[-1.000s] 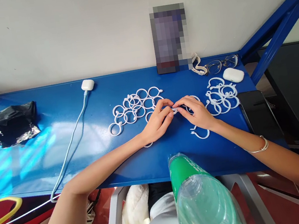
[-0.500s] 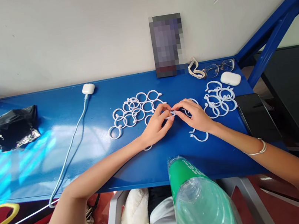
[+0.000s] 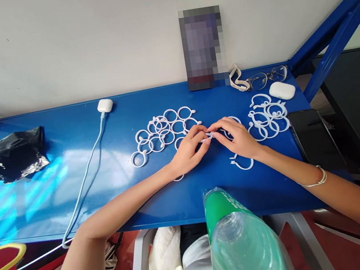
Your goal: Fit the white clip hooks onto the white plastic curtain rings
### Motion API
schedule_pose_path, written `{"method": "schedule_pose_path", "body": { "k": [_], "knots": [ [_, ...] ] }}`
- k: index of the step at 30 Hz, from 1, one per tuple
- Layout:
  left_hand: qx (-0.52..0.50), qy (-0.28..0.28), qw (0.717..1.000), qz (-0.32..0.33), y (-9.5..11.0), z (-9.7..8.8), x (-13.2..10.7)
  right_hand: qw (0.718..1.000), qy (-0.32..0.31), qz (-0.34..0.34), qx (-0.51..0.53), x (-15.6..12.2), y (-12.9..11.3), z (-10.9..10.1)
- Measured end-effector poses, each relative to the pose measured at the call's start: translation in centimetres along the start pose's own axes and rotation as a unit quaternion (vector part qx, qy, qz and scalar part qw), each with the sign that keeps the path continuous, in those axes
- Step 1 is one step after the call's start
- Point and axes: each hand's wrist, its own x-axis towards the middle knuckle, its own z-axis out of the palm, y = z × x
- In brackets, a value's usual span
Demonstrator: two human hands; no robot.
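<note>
Over the middle of the blue table, my left hand [image 3: 189,151] and my right hand [image 3: 239,139] meet at their fingertips. Both pinch a small white plastic curtain ring [image 3: 210,135], mostly hidden by the fingers. A cluster of white rings [image 3: 178,126], many looking closed, lies to the left of my left hand. Beyond my right hand is another pile of rings [image 3: 260,119], some with visible gaps. One open ring [image 3: 245,169] rests just below my right hand, and others are partly covered by my hands.
A clear bottle with a green label [image 3: 225,214] stands at the front edge. On the right are a phone [image 3: 313,133], a white case [image 3: 282,91] and eyeglasses [image 3: 258,81]. Leftward lie a white charger [image 3: 105,105] with its cable and a torn black bag [image 3: 30,150]. A blurred upright object [image 3: 201,50] leans against the wall.
The view has shifted slightly, so the items on the right appear a little farther right. My hands keep the same pinch on the ring, with only slight finger movement.
</note>
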Motion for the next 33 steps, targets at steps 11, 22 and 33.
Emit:
{"method": "schedule_pose_path", "body": {
  "k": [11, 22, 33],
  "knots": [
    [-0.038, 0.022, 0.999, -0.011, -0.14, -0.03, 0.08, 1.000, 0.011, 0.013, 0.003, -0.06, -0.06, -0.02],
    [-0.052, 0.041, 0.998, -0.004, -0.32, -0.04, 0.25, 1.000, -0.004, 0.019, -0.011, 0.18, -0.16, -0.18],
    [-0.072, 0.036, 0.997, 0.001, -0.60, 0.07, 0.23, 1.000, 0.015, 0.011, 0.001, -0.26, 0.17, 0.03]
  ]
}}
